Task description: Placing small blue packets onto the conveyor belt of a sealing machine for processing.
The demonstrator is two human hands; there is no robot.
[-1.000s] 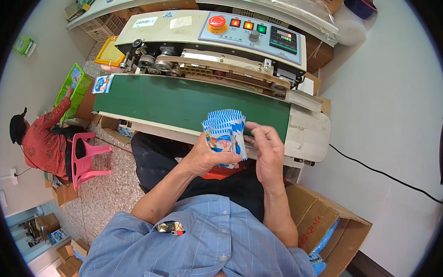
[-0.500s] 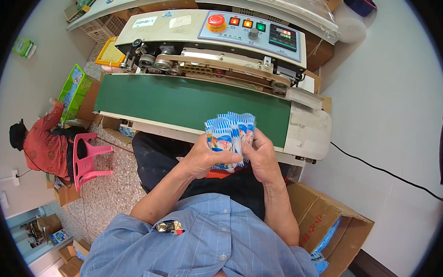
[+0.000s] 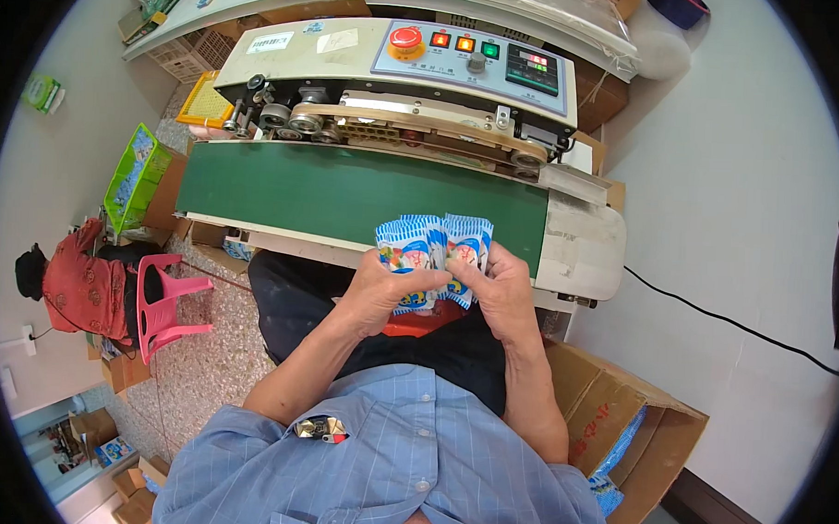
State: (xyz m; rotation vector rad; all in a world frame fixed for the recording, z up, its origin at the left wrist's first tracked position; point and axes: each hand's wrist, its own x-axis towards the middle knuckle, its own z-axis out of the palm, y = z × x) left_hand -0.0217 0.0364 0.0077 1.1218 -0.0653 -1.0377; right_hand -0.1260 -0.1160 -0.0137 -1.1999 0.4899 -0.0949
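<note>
Several small blue-and-white striped packets are fanned out in my left hand, its thumb pressed across their front. More packets of the same kind are gripped by my right hand, thumb on top. The two bunches sit side by side with their edges nearly touching, held upright above my lap. Just beyond them runs the green conveyor belt of a band sealing machine. Most fingers are hidden behind the packets.
A red stop button and lit switches sit on the machine's panel. An open cardboard box with blue packets stands at my right. On the left, a person in red sits on a pink chair beside a green basket.
The single overlapping stack has parted into two bunches. My left hand has shifted slightly left and the right hand slightly right. The person in red has drawn an arm back from the basket.
</note>
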